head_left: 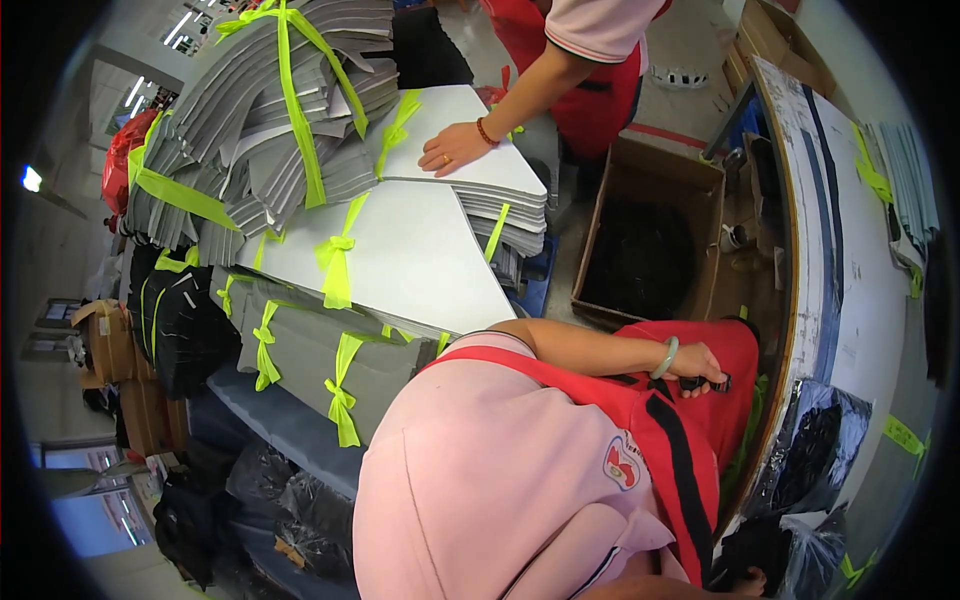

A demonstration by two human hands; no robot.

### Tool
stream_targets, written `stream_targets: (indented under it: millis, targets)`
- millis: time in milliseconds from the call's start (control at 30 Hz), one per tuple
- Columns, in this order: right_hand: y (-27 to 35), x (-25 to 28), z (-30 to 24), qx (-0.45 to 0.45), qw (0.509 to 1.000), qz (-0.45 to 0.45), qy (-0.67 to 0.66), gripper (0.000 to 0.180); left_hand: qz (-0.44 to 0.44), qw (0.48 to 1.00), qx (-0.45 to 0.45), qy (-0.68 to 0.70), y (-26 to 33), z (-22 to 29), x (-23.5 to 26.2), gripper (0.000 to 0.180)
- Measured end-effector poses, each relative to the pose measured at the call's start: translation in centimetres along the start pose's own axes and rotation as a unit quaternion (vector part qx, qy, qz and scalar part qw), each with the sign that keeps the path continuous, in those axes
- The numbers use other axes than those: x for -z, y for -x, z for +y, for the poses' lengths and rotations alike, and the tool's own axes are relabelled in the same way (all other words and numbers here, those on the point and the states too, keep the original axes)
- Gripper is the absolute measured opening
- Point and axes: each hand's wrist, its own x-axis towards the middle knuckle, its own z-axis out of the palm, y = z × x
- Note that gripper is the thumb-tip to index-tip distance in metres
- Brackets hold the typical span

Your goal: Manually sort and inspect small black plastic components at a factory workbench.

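My left arm, with a pale green bangle (668,358) at the wrist, crosses over my red apron (690,345). My left hand (700,368) is closed around a small black object (718,383), its kind too small to tell. At the bottom edge, part of my right hand (750,582) shows beside dark material (755,548); most of its fingers are hidden. Across from me, a co-worker's hand (455,150) lies flat on a stack of white-topped sheets (440,112) tied with yellow-green strips. Another white-topped stack (410,250) is nearer me.
Grey bundled pieces (270,110) rise at the far left. An open cardboard box (650,165) with black contents stands on the floor ahead. A worktable (830,200) runs along the right, with plastic-wrapped black material (815,440) on it. Black plastic bags (290,500) lie lower left.
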Motion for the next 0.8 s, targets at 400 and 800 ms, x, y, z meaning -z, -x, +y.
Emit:
stream_targets:
  millis: [400, 800]
  targets:
    - [-5.2, 6.2, -1.5, -0.061, 0.991, 0.06, -0.098, 0.026, -0.009, 1.0, -0.005, -0.009, -0.3, -0.4, -0.4, 0.024]
    - [-7.7, 7.0, 0.7, -0.211, 0.975, -0.065, -0.009, 0.036, 0.0, 1.0, -0.011, 0.007, -0.8, -1.1, 0.2, 0.024]
